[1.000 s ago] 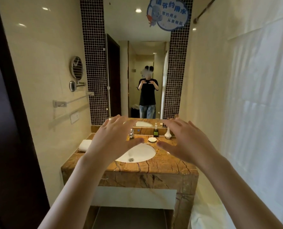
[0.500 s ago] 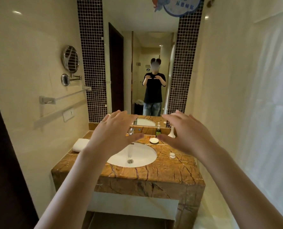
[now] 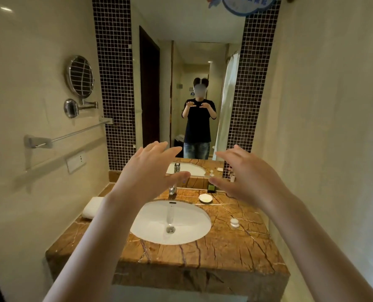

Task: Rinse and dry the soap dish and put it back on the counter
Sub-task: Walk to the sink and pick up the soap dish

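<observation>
Now you stand closer to the vanity than a second ago: the worktop (image 3: pixel 242 247) fills far more of the view and the mirror (image 3: pixel 194 62) has risen toward the top, so you have walked in while holding both arms out. That approach is all that has changed; nothing on the stone has been touched, and I judge the task to be at its very start, with the reach for the dish yet to come.

Largest first: the white basin (image 3: pixel 155 223) sits sunk in the middle of the worktop, with the tap (image 3: pixel 172 188) at its back edge. A folded white towel (image 3: pixel 91 207) lies at the left edge, which should serve for drying. The soap dish (image 3: pixel 205 198) rests near the back edge, just right of the basin and in front of a dark green bottle (image 3: pixel 212 188). A small white capped item (image 3: pixel 234 223) stands toward the right edge, well apart from the dish.

Your left hand (image 3: pixel 146 171) and right hand (image 3: pixel 248 177) hover above the basin and the back of the worktop, palms down. On both, the fingers (image 3: pixel 229 152) are spread wide and slightly curled, holding nothing and touching nothing. Your right hand is the nearer one to the dish, so it looks the natural one to lift it
</observation>
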Demonstrator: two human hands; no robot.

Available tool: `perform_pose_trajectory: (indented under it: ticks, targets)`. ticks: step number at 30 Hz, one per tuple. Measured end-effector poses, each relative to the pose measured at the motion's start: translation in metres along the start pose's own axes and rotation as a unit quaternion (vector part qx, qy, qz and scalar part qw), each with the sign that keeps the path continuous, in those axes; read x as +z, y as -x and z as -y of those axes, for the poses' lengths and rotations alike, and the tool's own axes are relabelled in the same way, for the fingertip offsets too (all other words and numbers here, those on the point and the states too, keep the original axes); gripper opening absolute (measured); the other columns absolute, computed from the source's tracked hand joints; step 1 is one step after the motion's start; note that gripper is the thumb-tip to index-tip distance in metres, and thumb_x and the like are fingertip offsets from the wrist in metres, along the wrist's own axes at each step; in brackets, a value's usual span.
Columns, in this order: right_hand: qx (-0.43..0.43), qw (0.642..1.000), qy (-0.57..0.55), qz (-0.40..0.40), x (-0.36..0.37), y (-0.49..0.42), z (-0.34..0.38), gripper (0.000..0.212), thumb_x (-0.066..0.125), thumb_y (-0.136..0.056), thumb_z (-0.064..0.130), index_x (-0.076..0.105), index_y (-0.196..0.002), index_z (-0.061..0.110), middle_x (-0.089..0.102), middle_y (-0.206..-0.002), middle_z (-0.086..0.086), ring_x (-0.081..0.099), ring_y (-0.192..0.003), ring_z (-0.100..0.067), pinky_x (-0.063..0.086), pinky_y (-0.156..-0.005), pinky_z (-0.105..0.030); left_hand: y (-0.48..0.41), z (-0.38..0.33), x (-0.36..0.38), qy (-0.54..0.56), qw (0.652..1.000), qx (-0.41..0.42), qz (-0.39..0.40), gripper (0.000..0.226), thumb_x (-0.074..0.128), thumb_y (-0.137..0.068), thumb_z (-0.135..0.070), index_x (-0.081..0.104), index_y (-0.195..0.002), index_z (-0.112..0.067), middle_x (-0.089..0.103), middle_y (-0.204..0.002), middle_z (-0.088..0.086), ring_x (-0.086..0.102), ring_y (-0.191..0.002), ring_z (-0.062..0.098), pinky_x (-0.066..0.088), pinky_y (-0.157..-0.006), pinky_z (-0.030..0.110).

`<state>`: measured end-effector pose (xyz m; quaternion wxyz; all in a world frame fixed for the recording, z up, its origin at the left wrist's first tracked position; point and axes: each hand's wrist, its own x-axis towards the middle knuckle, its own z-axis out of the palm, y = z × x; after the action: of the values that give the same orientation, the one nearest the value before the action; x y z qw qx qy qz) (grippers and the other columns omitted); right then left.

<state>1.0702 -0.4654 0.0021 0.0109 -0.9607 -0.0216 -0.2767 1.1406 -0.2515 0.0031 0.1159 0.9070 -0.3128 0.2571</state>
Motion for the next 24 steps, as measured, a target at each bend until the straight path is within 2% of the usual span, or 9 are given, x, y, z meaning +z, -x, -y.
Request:
perform_pose_trajectory:
  ticks: [6,14,19,24]
  targets:
    - [0.024,1.0,0.006,0.013,0.029,-0.052,-0.001,0.072,0.043,-0.079,0.071,0.036,-0.14,0.032,0.044,-0.143,0.004,0.039,-0.132,-0.016,0.036,-0.104,-0.046,-0.053,0.035,0.018,0.017,1.0,0.024,0.005,0.071,0.046,-0.081,-0.062,0.03,-0.142,-0.028,0.039,-0.147,0.003,0.03,-0.137,0.022,0.026,-0.112,0.047]
    - [0.041,0.999,-0.007,0.023,0.073,-0.11,-0.008,0.07,0.043,-0.079,0.071,0.037,-0.138,0.033,0.048,-0.138,0.006,0.041,-0.129,-0.016,0.039,-0.103,-0.046,-0.097,0.078,0.063,0.025,0.999,0.013,0.022,0.071,0.045,-0.081,-0.063,0.03,-0.142,-0.03,0.038,-0.148,0.004,0.029,-0.137,0.022,0.025,-0.112,0.047]
    - [0.028,0.999,-0.022,0.03,0.104,-0.15,-0.022,0.071,0.045,-0.081,0.066,0.036,-0.14,0.029,0.048,-0.138,0.006,0.034,-0.135,-0.015,0.027,-0.112,-0.048,-0.132,0.1,0.092,0.028,0.999,0.006,0.025,0.071,0.045,-0.081,-0.063,0.028,-0.142,-0.031,0.036,-0.149,0.002,0.027,-0.138,0.02,0.023,-0.112,0.046]
    - [0.02,0.999,-0.02,0.038,0.139,-0.195,-0.042,0.072,0.044,-0.081,0.067,0.035,-0.141,0.028,0.049,-0.134,0.006,0.042,-0.127,-0.015,0.035,-0.107,-0.046,-0.171,0.118,0.128,0.027,0.999,0.002,0.031,0.07,0.046,-0.082,-0.063,0.028,-0.142,-0.032,0.035,-0.15,0.001,0.026,-0.139,0.02,0.024,-0.113,0.046]
